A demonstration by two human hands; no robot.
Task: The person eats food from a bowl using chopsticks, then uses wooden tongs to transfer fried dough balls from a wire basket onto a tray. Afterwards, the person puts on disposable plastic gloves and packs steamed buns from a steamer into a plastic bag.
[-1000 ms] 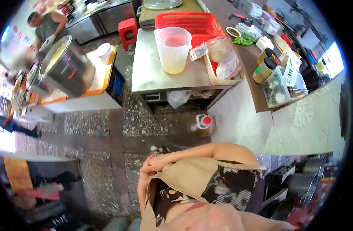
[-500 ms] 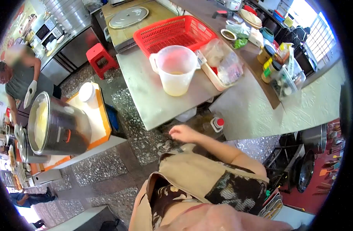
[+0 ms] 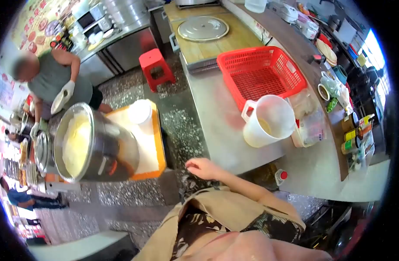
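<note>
My right hand point(image 3: 202, 168) hangs in front of my body with its fingers loosely curled and nothing visible in them. It is near the front left corner of the metal counter point(image 3: 225, 161), with the tiled floor beyond. On that counter, up and to the right of the hand, stands a translucent plastic measuring jug point(image 3: 269, 126) with a little pale liquid inside. Behind the jug sits a red plastic basket point(image 3: 260, 80). To the left, a large steel pot point(image 3: 108, 148) holds a pale yellow mass. My left hand is out of view.
A co-worker point(image 3: 62, 80) in white gloves stands beyond the pot. The pot and a white tub point(image 3: 141, 111) rest on an orange-edged table point(image 3: 149, 161). A red stool point(image 3: 155, 67) is on the floor. A red-capped bottle point(image 3: 280, 176) stands below the counter.
The view has turned leftward, so the counter, jug and basket appear farther right and the pot larger. My right hand stays in front of my body, empty.
</note>
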